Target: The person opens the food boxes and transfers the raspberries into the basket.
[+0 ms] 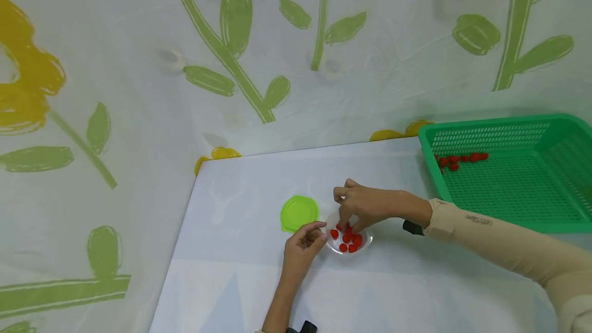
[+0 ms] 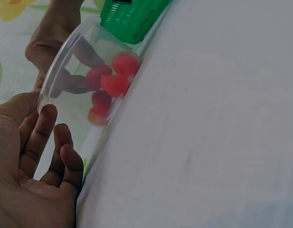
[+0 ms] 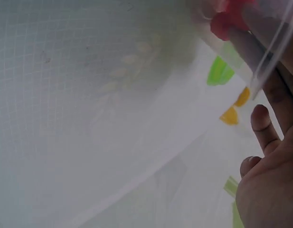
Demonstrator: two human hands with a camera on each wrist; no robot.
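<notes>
A clear plastic bowl (image 1: 368, 244) stands on the table with several small red berries (image 1: 356, 240) inside. My left hand (image 1: 300, 251) pinches the bowl's rim at its left side; in the left wrist view the thumb and forefinger meet at the rim. From the right, my right hand (image 1: 367, 204) reaches down into the bowl. Its thumb and forefinger lie on either side of a red berry (image 2: 96, 76), seen through the bowl's wall. In the right wrist view the fingers are partly behind the clear rim. A bright green lid (image 1: 298, 213) lies flat just behind my left hand.
A large green mesh basket (image 1: 504, 227) stands at the right, with several more red berries (image 1: 453, 160) in its far left corner. Behind the table rises a white backdrop (image 1: 393, 66) with printed flowers. My right forearm passes in front of the basket's near left corner.
</notes>
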